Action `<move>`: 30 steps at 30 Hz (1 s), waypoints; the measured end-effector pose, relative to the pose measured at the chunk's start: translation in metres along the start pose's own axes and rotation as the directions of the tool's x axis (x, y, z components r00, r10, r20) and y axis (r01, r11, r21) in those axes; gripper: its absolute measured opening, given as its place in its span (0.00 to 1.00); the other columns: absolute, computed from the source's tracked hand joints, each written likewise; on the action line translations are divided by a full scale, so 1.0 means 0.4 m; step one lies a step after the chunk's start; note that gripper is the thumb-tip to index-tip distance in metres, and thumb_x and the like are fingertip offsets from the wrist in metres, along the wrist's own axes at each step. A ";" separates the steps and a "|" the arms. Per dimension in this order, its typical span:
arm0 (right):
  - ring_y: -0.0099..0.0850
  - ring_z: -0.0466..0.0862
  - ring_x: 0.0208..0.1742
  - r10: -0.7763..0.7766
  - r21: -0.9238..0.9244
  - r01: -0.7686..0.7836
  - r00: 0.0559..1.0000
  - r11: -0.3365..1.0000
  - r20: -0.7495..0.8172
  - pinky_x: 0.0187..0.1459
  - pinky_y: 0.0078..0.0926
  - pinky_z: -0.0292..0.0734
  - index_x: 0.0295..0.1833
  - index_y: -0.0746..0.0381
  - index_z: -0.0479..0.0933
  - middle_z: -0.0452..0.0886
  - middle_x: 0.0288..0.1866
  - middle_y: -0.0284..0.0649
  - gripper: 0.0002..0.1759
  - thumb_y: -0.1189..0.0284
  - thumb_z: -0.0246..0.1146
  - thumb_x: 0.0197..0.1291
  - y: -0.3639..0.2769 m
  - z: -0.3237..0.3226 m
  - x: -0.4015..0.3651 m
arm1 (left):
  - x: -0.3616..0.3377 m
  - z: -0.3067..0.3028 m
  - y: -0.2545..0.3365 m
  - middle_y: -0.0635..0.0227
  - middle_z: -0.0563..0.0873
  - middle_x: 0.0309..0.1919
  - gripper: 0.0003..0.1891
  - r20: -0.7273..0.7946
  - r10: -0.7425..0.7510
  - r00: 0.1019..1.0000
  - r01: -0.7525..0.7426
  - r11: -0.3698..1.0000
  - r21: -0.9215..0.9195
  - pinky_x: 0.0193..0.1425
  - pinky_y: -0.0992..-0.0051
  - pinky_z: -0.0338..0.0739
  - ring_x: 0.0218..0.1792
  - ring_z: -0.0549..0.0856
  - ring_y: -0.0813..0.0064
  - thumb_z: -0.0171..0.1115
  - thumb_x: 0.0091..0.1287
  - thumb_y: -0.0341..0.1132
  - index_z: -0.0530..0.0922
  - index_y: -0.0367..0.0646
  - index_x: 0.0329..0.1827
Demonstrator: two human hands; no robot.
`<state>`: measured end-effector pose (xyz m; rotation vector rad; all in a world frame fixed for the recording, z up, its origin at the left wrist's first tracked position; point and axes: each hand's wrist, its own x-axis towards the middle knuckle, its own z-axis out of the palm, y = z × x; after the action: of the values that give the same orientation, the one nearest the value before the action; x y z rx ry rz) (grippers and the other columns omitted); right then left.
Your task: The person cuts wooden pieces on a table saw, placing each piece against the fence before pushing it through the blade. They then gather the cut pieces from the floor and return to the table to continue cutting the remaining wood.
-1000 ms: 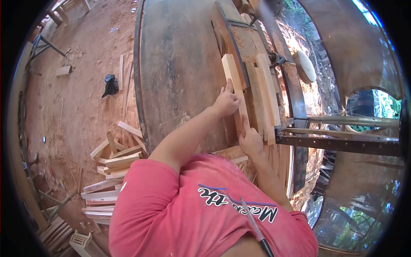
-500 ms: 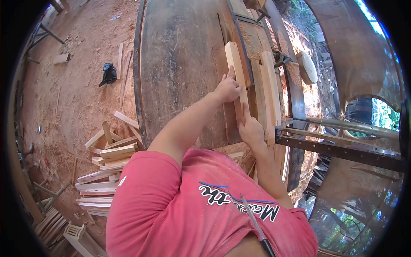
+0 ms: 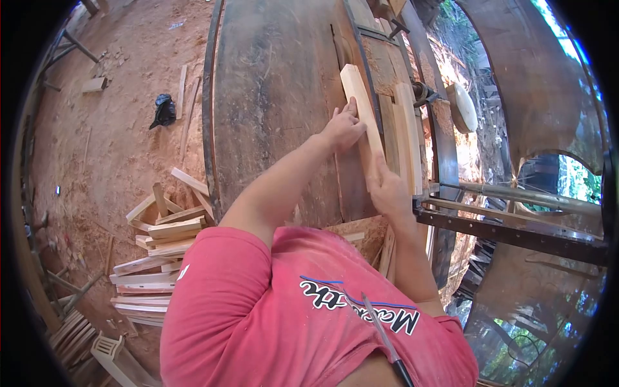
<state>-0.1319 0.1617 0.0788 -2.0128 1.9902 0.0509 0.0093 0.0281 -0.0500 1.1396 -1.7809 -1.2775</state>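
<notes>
A pale wooden batten lies along the right part of a worn wooden worktable, its far end by a dark slot in the top. My left hand is closed against the batten's left side near the middle, fingers stretching onto its upper face. Around its near end, my right hand is closed, with the thumb side along the wood. The palm side of both hands is hidden. Just right of the batten, more pale strips lie side by side.
A pile of cut wood pieces lies on the dirt floor at left, near a black plastic bag. A dark metal beam and a round pale disc are on the right. Sawdust covers parts of the bench.
The batten has turned slightly, its near end swinging right and away from the table's dark slot line. My right hand has shifted right with it and wraps the end more. My left hand stays near its middle.
</notes>
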 end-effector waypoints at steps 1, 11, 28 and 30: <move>0.57 0.83 0.40 -0.002 -0.005 0.002 1.000 1.000 0.003 0.46 0.54 0.77 0.76 0.54 0.62 0.82 0.37 0.61 0.33 0.59 0.55 0.65 -0.015 -0.036 0.003 | 0.005 -0.011 0.007 0.39 0.44 0.78 0.26 0.003 0.013 1.000 -0.013 1.000 0.011 0.81 0.51 0.37 0.79 0.50 0.50 0.47 0.68 0.45 0.84 0.28 0.45; 0.50 0.87 0.42 -0.041 -0.105 0.025 0.987 0.994 -0.154 0.48 0.43 0.79 0.56 0.53 0.83 0.85 0.37 0.57 0.24 0.52 0.54 0.65 -0.117 -0.364 0.203 | 0.126 -0.076 0.055 0.35 0.47 0.77 0.28 -0.095 0.073 0.993 -0.075 0.997 -0.020 0.80 0.53 0.40 0.79 0.51 0.47 0.45 0.66 0.46 0.84 0.29 0.47; 0.33 0.82 0.30 -0.194 -0.106 0.204 0.976 0.973 0.094 0.37 0.33 0.75 0.42 0.69 0.84 0.85 0.31 0.47 0.22 0.58 0.62 0.59 -0.164 -0.624 0.685 | 0.244 -0.165 0.122 0.32 0.47 0.76 0.31 -0.136 -0.068 0.988 0.045 0.985 -0.169 0.81 0.54 0.39 0.77 0.54 0.45 0.39 0.68 0.46 0.79 0.24 0.55; 0.31 0.82 0.30 -0.217 -0.099 0.223 0.974 0.970 0.069 0.37 0.32 0.75 0.41 0.70 0.85 0.85 0.32 0.45 0.21 0.59 0.64 0.58 -0.173 -0.629 0.708 | 0.255 -0.173 0.122 0.32 0.48 0.76 0.31 -0.151 -0.053 0.987 0.034 0.991 -0.128 0.81 0.54 0.39 0.77 0.54 0.45 0.38 0.68 0.46 0.81 0.25 0.53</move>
<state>-0.1021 -0.1747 0.2634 -2.2608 1.7520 0.1665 0.0152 -0.0842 0.0201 1.1794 -1.5494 -1.2712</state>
